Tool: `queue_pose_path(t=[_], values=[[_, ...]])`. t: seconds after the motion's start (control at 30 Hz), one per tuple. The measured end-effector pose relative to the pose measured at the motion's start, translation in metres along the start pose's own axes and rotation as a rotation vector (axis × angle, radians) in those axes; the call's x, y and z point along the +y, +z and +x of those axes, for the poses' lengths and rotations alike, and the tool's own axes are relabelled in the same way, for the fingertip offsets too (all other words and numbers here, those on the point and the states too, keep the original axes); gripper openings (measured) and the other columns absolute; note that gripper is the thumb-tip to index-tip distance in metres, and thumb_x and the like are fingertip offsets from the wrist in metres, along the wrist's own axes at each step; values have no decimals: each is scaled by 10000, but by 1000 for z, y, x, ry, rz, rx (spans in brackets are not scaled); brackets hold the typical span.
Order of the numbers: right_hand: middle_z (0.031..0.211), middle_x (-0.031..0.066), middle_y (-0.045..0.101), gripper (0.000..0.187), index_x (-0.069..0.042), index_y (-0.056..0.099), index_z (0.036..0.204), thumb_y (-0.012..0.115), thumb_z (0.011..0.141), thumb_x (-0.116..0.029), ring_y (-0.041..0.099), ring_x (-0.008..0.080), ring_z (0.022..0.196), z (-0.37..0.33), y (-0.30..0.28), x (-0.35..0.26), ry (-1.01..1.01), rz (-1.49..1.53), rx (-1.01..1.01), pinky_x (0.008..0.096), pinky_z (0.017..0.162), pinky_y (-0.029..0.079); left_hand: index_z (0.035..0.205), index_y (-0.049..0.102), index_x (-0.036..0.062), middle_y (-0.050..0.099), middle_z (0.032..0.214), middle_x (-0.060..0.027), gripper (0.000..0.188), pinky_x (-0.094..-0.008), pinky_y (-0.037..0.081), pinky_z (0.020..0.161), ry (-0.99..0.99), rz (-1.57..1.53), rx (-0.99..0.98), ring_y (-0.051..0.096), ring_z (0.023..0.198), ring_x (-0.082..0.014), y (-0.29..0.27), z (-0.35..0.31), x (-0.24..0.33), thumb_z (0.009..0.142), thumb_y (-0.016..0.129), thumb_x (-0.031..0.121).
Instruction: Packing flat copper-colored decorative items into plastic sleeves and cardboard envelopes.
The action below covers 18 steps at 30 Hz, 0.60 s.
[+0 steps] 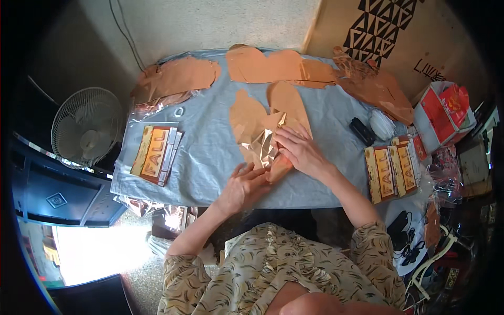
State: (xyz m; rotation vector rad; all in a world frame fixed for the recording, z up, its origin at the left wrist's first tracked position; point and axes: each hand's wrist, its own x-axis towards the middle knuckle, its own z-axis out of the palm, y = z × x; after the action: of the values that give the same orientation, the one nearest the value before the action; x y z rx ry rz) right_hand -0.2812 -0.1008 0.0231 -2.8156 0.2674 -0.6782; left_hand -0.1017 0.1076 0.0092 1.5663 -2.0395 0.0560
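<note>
A flat, uninflated foil balloon [257,123], copper-coloured, lies partly folded in the middle of the table, its shiny creased part towards me. My right hand [302,152] rests on that part with its fingers stretched flat over the foil. Lower and to the left, my left hand [239,189] touches the balloon's near edge with its fingertips, the thumb apart from the fingers. What lies beneath the palms is hidden.
More flat foil balloons lie along the back: one stack [181,79] left, one [268,67] central, one [375,92] right. Printed card packs [155,154] lie left, others [391,170] right. A black object [362,131], a white bundle [382,125], an open box [438,118] and a fan [86,131] flank the workspace.
</note>
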Motion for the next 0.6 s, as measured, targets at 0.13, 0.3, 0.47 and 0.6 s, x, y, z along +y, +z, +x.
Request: queue_pose_path(t=[0.13, 0.3, 0.47, 0.6], values=[[1528, 158, 542, 468, -85, 596, 1437, 651, 1005, -255, 460, 340, 1464, 7, 9, 0, 228, 31, -209, 537, 1251, 276, 1180, 723, 100, 737, 1226, -88, 361, -489, 487, 1017, -461, -383, -369, 675, 1196, -325, -55, -3, 4, 1008, 672, 413], [1676, 163, 361, 704, -146, 420, 1606, 680, 992, -371, 303, 361, 1562, -15, 28, 6, 264, -90, -324, 572, 1269, 191, 1371, 684, 147, 671, 1412, -125, 420, -534, 403, 1136, -310, -26, 23, 589, 1364, -344, -19, -14, -53, 1058, 584, 408], [1747, 138, 235, 766, -173, 322, 1667, 646, 1020, -427, 168, 336, 1625, -34, 27, 4, 388, 33, -312, 605, 1283, 98, 1436, 620, 192, 531, 1578, -81, 536, -646, 318, 1165, -388, 250, -54, 458, 1480, -366, -6, -32, -84, 991, 654, 490], [1748, 125, 239, 723, -176, 333, 1663, 599, 1043, -437, 177, 342, 1621, -33, 41, 20, 361, -107, -306, 579, 1291, 94, 1497, 567, 229, 501, 1609, -88, 570, -643, 340, 1160, -434, 317, -102, 469, 1474, -367, -12, -18, -101, 982, 682, 446]])
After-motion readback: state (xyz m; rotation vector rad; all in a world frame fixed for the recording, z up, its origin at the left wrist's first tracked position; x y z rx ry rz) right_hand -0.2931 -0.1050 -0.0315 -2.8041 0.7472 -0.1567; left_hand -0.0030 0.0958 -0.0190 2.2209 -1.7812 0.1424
